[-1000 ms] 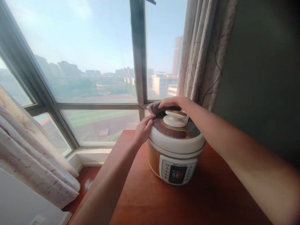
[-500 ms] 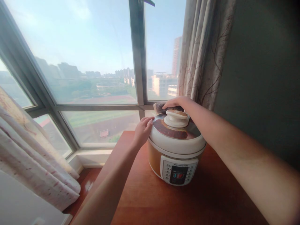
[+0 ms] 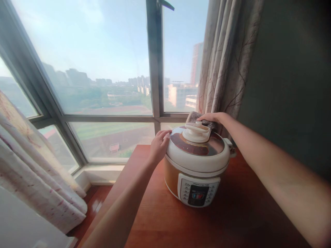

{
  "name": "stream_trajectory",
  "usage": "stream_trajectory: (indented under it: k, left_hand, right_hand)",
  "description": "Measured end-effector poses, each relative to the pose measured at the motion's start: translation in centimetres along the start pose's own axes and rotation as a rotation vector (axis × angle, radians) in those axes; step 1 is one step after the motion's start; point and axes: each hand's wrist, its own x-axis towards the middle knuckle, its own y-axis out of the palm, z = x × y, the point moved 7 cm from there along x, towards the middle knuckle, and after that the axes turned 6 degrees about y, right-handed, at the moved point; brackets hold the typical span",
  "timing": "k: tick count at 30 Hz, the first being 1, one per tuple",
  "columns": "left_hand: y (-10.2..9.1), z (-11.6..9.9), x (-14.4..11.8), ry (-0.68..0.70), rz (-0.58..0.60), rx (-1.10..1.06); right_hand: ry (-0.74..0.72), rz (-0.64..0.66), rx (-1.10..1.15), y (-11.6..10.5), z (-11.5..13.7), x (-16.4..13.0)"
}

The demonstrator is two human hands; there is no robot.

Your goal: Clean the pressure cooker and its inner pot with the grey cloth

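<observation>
A white and brown electric pressure cooker [image 3: 198,168] stands on the wooden table, its control panel facing me. Its shiny lid carries a white knob [image 3: 196,132] and reflects brown patches. My left hand [image 3: 159,144] grips the left rim of the lid, fingertips over the edge. Behind the knob, my right hand [image 3: 210,118] is closed on a grey-brown cloth [image 3: 193,117], pressed against the back of the lid. Part of the cloth is hidden by the knob and the fingers.
The reddish wooden table [image 3: 155,220] ends at a left edge beside the window. A patterned curtain [image 3: 222,69] hangs behind the cooker, and another curtain [image 3: 38,186] hangs at the left. A dark wall [image 3: 289,86] rises on the right.
My right hand and the cloth have moved rightward, from the back left of the knob to behind it. The lid's right side and side handle now show. My left hand keeps its place.
</observation>
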Motion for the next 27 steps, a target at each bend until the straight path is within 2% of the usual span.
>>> stream_trajectory:
  k: [2, 5, 9, 13, 15, 18, 22, 25, 27]
  left_hand:
    - [0.0, -0.1, 0.0, -0.006, -0.001, 0.003]
    - [0.0, -0.3, 0.0, -0.005, 0.002, 0.003]
    - [0.1, -0.2, 0.0, -0.019, -0.001, 0.009]
    - [0.1, 0.0, 0.0, -0.030, -0.002, 0.013]
    - [0.2, 0.0, 0.0, -0.031, 0.003, 0.017]
    - [0.2, -0.1, 0.0, -0.023, 0.006, 0.022]
    - [0.2, 0.0, 0.0, -0.032, 0.007, 0.034]
    - [0.2, 0.0, 0.1, -0.036, 0.016, 0.042]
    - [0.2, -0.1, 0.1, -0.041, 0.019, 0.047]
  right_hand:
    - [0.035, 0.058, 0.049, 0.4, -1.4, -0.8]
    - [0.019, 0.071, 0.117, 0.5, -2.3, -2.1]
    - [-0.117, -0.026, 0.118, -0.5, -2.1, -4.3]
    - [-0.280, -0.167, -0.058, -1.6, -2.0, -8.0]
    - [-0.375, -0.215, -0.165, -1.5, -2.1, -10.5]
    - [-0.458, -0.235, -0.205, -0.7, -2.4, -13.7]
    - [-0.423, -0.338, -0.099, -0.3, -2.5, -14.9]
    - [-0.324, -0.393, 0.011, -0.7, -1.6, -13.8]
    - [-0.288, -0.389, 0.044, -0.8, 0.0, -12.8]
